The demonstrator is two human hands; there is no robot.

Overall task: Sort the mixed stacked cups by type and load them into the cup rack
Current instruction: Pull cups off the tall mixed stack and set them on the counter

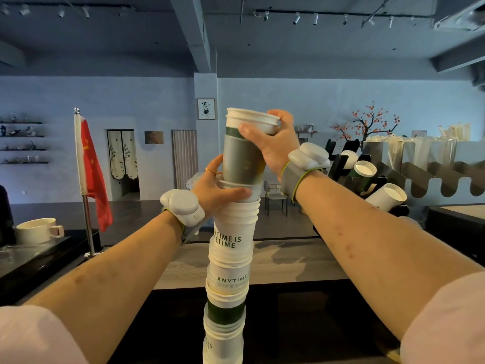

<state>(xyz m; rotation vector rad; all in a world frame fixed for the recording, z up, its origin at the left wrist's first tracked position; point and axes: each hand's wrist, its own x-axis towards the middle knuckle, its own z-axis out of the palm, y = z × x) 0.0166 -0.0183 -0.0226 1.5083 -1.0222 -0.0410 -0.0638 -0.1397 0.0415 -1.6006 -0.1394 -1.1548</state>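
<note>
A: Where did the stack [231, 258] stand?

B: In the middle of the frame, running from the bottom edge up to mid-height, its long axis close to vertical. It was a mix of white printed cups and green-banded ones. The top cup [242, 156], grey-green with a white rim, sat above the rest, leaning slightly right.

A: And the hands?

B: The right hand [273, 143] was wrapped around the top cup's rim, thumb across the near side, fingers [282, 116] behind it. The left hand [217, 190] was clasped around the stack just below that cup, thumb [236, 191] lying along the rim of the next cup down.

A: So which relation mattered?

B: The axis. I judged the top cup was being drawn off the stack, so the pull had to follow that upright line while the left hand braced the rest. A sideways tug would likely have tipped the tall column.

A: Where was the rack [367, 177]?

B: At the right of the frame, about level with the right wrist, well apart from the stack. It held white cups [388, 197] lying tilted, mouths toward the camera. The right hand was the nearer one, so it seemed the natural carrier.

A: How far along?

B: Early, I'd say; most of the stack was unsorted.
</note>
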